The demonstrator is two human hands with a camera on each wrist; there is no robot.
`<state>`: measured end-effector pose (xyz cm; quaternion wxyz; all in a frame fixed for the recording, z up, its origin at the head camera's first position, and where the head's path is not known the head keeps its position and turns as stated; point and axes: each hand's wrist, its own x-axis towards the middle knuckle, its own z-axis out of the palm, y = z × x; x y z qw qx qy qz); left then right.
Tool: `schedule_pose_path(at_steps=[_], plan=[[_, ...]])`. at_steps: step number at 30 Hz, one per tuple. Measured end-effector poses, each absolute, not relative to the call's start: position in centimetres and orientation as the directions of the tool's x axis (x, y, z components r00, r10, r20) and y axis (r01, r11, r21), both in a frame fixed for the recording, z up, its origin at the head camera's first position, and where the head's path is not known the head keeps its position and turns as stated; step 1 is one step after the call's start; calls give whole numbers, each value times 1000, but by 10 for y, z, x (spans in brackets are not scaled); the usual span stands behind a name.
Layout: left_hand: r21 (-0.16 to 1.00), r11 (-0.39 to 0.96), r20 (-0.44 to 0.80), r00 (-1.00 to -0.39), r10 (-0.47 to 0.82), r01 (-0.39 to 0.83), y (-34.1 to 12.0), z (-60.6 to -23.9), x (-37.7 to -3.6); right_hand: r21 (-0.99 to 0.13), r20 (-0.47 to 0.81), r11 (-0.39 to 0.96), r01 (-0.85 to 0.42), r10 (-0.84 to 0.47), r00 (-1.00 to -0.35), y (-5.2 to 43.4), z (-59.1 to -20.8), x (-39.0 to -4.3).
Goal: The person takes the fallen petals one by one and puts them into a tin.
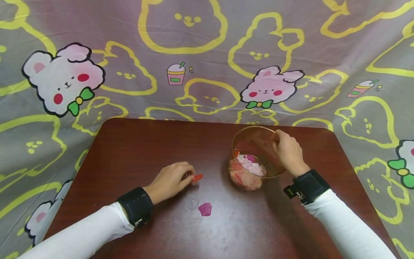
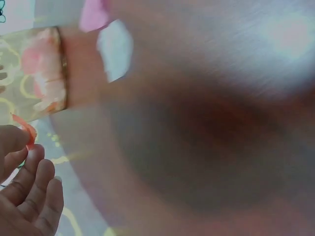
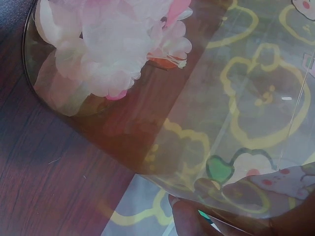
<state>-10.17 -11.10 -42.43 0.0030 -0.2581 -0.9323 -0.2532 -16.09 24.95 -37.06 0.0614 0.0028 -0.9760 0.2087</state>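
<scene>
My left hand point(image 1: 173, 180) pinches a small orange-red petal point(image 1: 197, 177) between thumb and fingertips, low over the table. The same petal point(image 2: 30, 133) shows in the left wrist view. My right hand point(image 1: 289, 151) grips the upper rim of an amber see-through glass vase point(image 1: 273, 167), fingers hooked over its edge. The vase stands to the right of the left hand. White, pink and orange petals point(image 3: 108, 54) lie heaped in its bottom. Nearer me on the table are a magenta petal point(image 1: 205, 209) and a pale whitish petal point(image 1: 193, 204), side by side.
The dark reddish-brown table point(image 1: 142, 144) has rounded far corners. Behind and beside it hangs a grey cloth point(image 1: 207, 64) printed with yellow outlines and rabbit faces. Both wrists wear black bands point(image 1: 137, 207). A bright reflection lies on the table's near part.
</scene>
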Motion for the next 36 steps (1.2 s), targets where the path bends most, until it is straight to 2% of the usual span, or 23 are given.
schedule_pose_path(at_steps=[9, 17, 27, 36], plan=[[441, 705, 242, -831, 502, 555, -83, -384, -126, -413, 123, 909, -44, 8, -992, 250, -371, -160], [432, 677, 287, -802, 523, 596, -53, -349, -147, -411, 120, 911, -44, 6, -993, 250, -370, -161], [360, 665, 218, -752, 622, 655, -5, -318, -164, -399, 105, 917, -28, 16, -994, 251, -369, -160], [240, 650, 102, -685, 721, 721, 29, -322, -172, -403, 102, 915, -36, 6, -995, 251, -367, -160]])
